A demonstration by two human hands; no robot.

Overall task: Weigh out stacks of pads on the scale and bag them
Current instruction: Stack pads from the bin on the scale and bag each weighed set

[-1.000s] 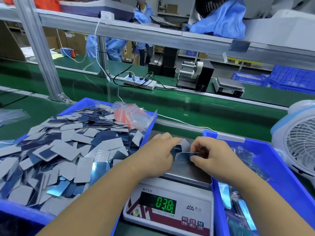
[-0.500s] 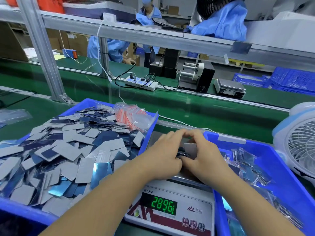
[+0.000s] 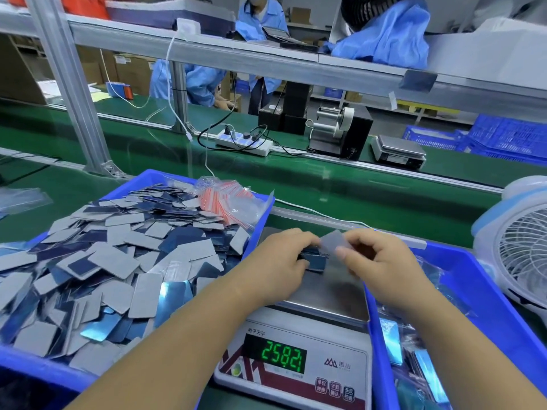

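Note:
A white electronic scale [image 3: 322,294] with a steel pan sits in front of me, its green display [image 3: 282,357] lit with digits. A small stack of dark blue pads [image 3: 314,259] lies on the pan. My left hand [image 3: 279,263] grips the stack from the left. My right hand [image 3: 381,269] pinches a single grey pad [image 3: 334,243] just above the stack's right end. A blue bin [image 3: 154,179] on the left is heaped with loose grey and blue pads [image 3: 118,261].
A bundle of small zip bags [image 3: 229,202] with red strips lies at the left bin's far right corner. A second blue bin [image 3: 473,279] on the right holds filled bags. A white fan [image 3: 518,250] stands at far right. People in blue coats work beyond the green belt.
My right hand has lifted a grey pad off the stack and moved right, away from my left hand. The scale reading has dropped.

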